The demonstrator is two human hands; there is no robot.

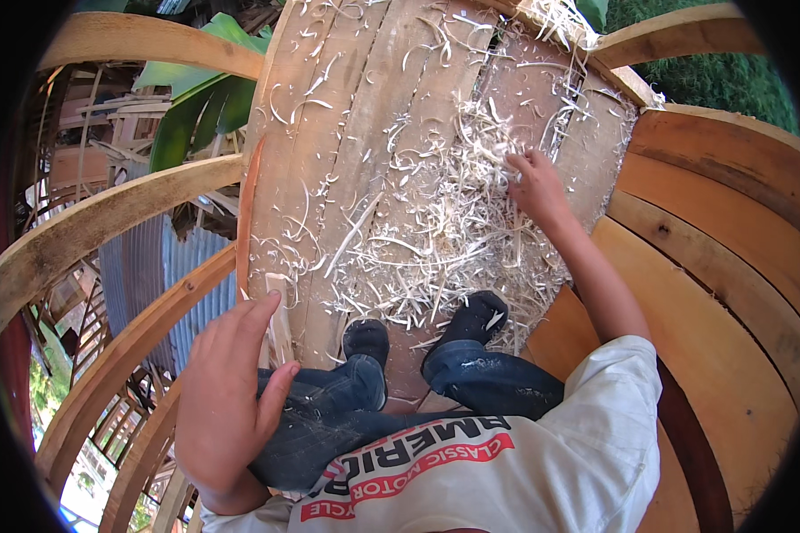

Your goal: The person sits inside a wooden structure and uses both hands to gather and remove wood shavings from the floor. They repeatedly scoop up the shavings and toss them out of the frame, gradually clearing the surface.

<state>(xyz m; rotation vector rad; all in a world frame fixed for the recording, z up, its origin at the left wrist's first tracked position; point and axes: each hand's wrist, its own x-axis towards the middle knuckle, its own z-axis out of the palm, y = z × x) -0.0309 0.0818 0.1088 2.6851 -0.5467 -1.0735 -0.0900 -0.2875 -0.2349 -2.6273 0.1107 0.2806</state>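
Note:
Pale curled wood shavings [444, 213] lie in a loose heap over the middle of a plank floor [316, 142]. My right hand [538, 188] reaches to the right side of the heap, its fingers curled in on some shavings; the palm side is hidden. Nearer to me on the left, my left hand [229, 377] is raised with nothing in it, fingers stretched and thumb held apart. Just beyond its fingertips a short pale wooden strip [278, 311] lies on the planks, partly covered by the hand in this view.
Curved wooden ribs [124, 209] rise along the left, with corrugated metal sheets [196, 275] and a large green leaf [191, 111] beyond. Planked siding [702, 258] curves up on the right. My feet in dark socks [476, 320] rest at the heap's near edge. More shavings top a far crossbeam [627, 82].

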